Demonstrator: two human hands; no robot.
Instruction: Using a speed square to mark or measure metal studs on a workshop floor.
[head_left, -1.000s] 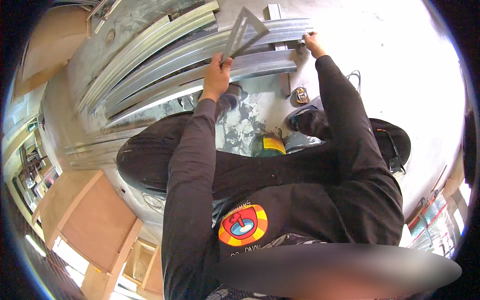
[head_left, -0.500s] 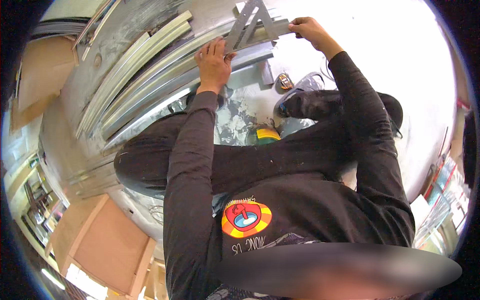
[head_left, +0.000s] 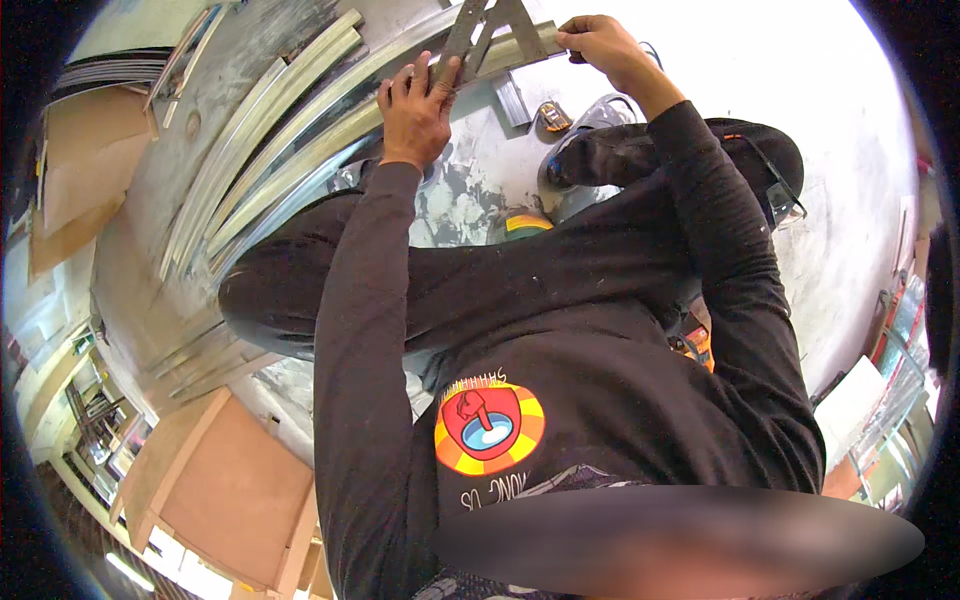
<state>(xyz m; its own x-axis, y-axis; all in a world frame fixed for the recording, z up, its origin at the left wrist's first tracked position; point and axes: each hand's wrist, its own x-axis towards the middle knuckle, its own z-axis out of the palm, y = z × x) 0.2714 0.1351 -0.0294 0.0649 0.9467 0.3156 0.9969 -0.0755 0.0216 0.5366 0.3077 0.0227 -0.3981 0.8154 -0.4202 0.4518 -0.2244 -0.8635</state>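
I squat over long metal channels (head_left: 300,150) lying on a grey floor. My left hand (head_left: 415,100) presses flat on a grey triangular metal square (head_left: 485,25) laid across the top channel. My right hand (head_left: 600,42) rests at the right end of that channel beside the square, fingers pinched as if on a small marking tool that I cannot make out. Both arms wear black sleeves.
A small tape measure (head_left: 553,117) lies on the floor by my black shoe (head_left: 600,150). A yellow-topped object (head_left: 525,222) sits under my legs. More metal channels (head_left: 215,350) lie at the left. Wooden boards (head_left: 240,490) lean at the lower left. Boards and frames (head_left: 880,400) stand at the right.
Both hands and the square have shifted up and right in view as my head tilted. The square stays pressed on the channel.
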